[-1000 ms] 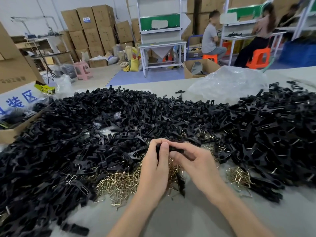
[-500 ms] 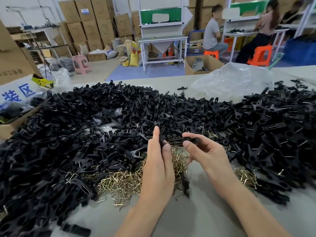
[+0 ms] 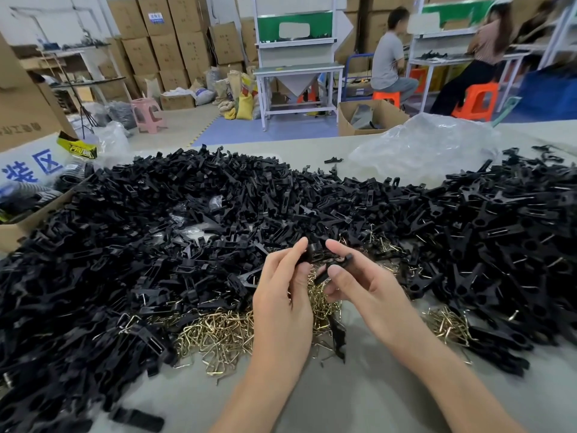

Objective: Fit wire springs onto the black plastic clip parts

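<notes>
A broad heap of black plastic clip parts (image 3: 193,220) covers the table from left to right. Brass-coloured wire springs (image 3: 218,334) lie in a loose pile at its near edge, with a smaller pile of springs (image 3: 446,323) at the right. My left hand (image 3: 284,295) and my right hand (image 3: 359,282) meet above the springs. Each pinches a black clip part (image 3: 332,267) between thumb and fingers; the left one's piece (image 3: 307,256) is mostly hidden by its fingers. Whether a spring is in either hand I cannot tell.
A cardboard box (image 3: 18,226) stands at the table's left edge. A crumpled clear plastic bag (image 3: 427,148) lies at the back right. One loose clip part (image 3: 338,337) lies on the bare grey table (image 3: 343,398) near my wrists. Two people sit at benches far behind.
My hands were apart over the heap half a second ago. Now they have drawn together again, each with a black clip part between its fingertips.
</notes>
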